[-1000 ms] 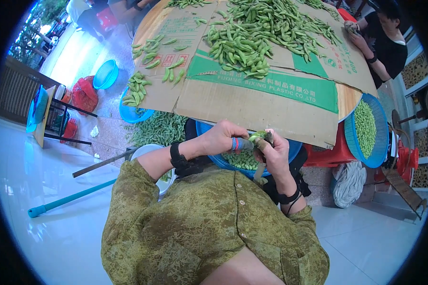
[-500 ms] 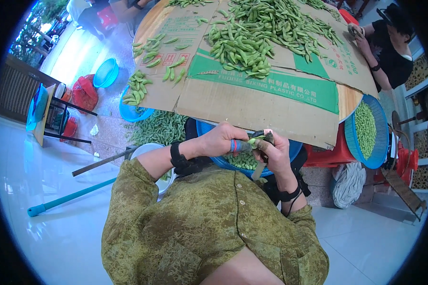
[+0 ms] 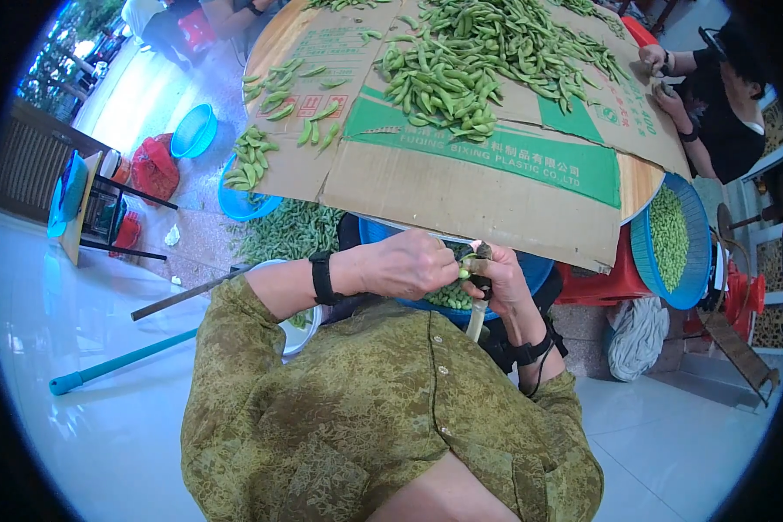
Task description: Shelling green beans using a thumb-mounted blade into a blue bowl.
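Observation:
Over a blue basket of shelled green beans [image 3: 449, 297], my two hands meet at the table's near edge. A green bean pod [image 3: 466, 259] shows in part between them. My left hand [image 3: 407, 264] is closed, back of the hand up, its fingertips at the pod and mostly hidden. My right hand [image 3: 501, 280] pinches the pod with dark-covered fingertips. A pale, narrow strip [image 3: 477, 320] hangs down below its palm; its kind cannot be made out. On the cardboard-covered table [image 3: 461, 204] lies a big heap of green pods [image 3: 461, 83].
A blue basket of shelled beans [image 3: 668, 239] stands at the right, below a co-worker's hands [image 3: 665, 83]. Pods or husks [image 3: 296, 230] cover the floor left of the table. A white bucket [image 3: 274, 271] stands by my left forearm, near a teal pole [image 3: 126, 361].
My left hand has turned its back upward and its banded finger is out of sight. The pale strip shows more below my right hand. The co-worker's hands have shifted.

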Available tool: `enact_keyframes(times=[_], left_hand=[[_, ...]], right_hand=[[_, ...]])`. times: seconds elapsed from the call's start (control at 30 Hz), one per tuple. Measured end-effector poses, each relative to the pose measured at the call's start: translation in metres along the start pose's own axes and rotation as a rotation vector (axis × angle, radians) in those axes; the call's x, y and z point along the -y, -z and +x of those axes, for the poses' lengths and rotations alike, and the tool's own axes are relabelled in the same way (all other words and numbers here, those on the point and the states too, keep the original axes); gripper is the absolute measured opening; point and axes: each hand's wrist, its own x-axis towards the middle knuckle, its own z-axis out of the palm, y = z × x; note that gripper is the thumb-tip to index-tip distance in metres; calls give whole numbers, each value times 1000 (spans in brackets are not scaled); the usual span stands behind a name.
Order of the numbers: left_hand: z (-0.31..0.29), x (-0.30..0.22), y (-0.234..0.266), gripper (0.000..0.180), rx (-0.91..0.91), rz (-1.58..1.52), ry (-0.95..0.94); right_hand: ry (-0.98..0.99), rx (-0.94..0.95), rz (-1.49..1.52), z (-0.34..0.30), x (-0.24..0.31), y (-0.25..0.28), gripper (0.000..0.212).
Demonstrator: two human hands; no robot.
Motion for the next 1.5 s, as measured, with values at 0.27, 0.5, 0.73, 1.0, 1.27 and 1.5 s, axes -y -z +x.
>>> enact_keyframes(times=[0.27, 0.5, 0.73, 1.0, 1.27, 1.5], left_hand=[[-1, -7, -4, 14, 0, 298, 62], [-8, -9, -12, 14, -4, 247, 187], [-16, -4, 1, 16, -156, 195, 308], [-71, 55, 84, 15, -292, 723, 964], [-9, 119, 66, 21, -248, 230, 736], [36, 185, 51, 23, -349, 154, 1142]], right_hand=[[64, -54, -169, -3, 3, -13, 5], [120, -89, -278, -6, -2, -20, 7], [180, -87, -489, -11, 8, -24, 22], [180, -177, -79, -12, 13, -19, 28], [120, -118, 118, -7, -6, -33, 33], [166, -57, 139, -8, -9, -44, 31]])
